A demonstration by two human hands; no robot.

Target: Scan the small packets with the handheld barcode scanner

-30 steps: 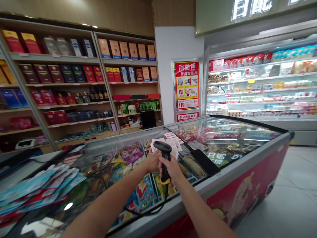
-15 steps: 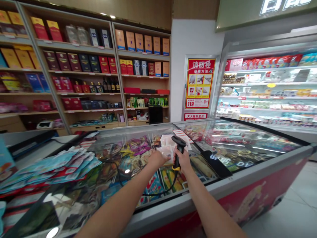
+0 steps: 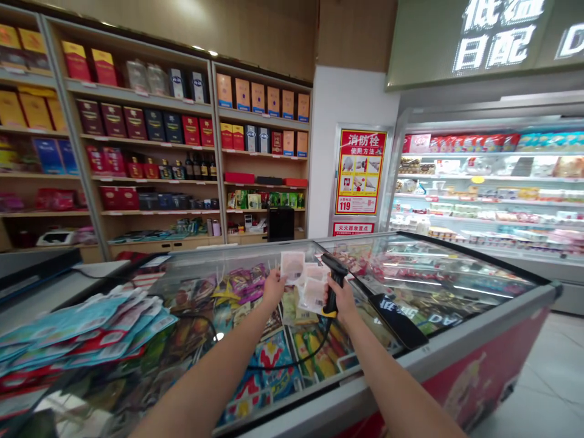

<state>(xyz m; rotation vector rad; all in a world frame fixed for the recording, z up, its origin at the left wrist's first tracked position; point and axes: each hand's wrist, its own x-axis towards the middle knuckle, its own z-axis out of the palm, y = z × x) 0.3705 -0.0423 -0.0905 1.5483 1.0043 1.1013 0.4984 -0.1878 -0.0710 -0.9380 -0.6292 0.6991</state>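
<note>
Left hand (image 3: 272, 289) pinches a pale packet (image 3: 292, 265); right hand (image 3: 343, 300) grips a black barcode scanner (image 3: 336, 271) above the glass-topped freezer (image 3: 483, 327)

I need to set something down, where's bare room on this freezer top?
The right-hand glass looks free between the black slab and black outer rim. Crowded: pale packets and scanner mid-top, blue packet pile at left, cable over the near glass.
</note>
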